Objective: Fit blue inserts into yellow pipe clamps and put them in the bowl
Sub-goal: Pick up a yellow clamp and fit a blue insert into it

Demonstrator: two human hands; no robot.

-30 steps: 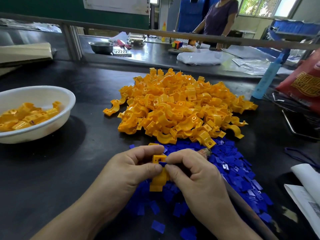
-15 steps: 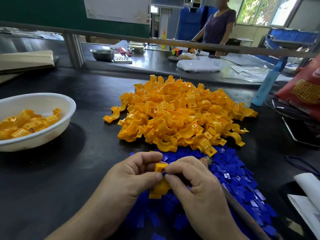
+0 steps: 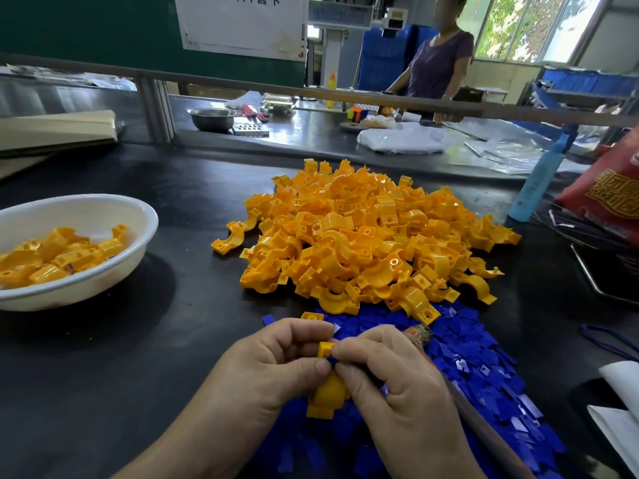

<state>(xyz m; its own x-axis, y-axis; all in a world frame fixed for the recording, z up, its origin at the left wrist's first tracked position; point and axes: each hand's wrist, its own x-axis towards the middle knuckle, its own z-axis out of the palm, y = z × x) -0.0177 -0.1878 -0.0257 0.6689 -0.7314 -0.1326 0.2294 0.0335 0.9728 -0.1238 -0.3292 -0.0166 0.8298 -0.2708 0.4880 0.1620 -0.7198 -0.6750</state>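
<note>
While pinching light, stiff, likely slick clamp (image 3: 326, 392) with left hand (image 3: 273, 368) and right hand (image 3: 390, 382) just before pile (image 3: 363, 243), grip its lug.

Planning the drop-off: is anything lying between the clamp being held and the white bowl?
Nothing visible does. The clamp, held by the left hand and right hand, has only bare black table between it and the bowl to the left.

White sign (image 3: 242, 25) on green wall: Chinese heading cropped at top, ends roughly "管卡". Gold print on red bag (image 3: 612, 198) is unreadable.
</note>
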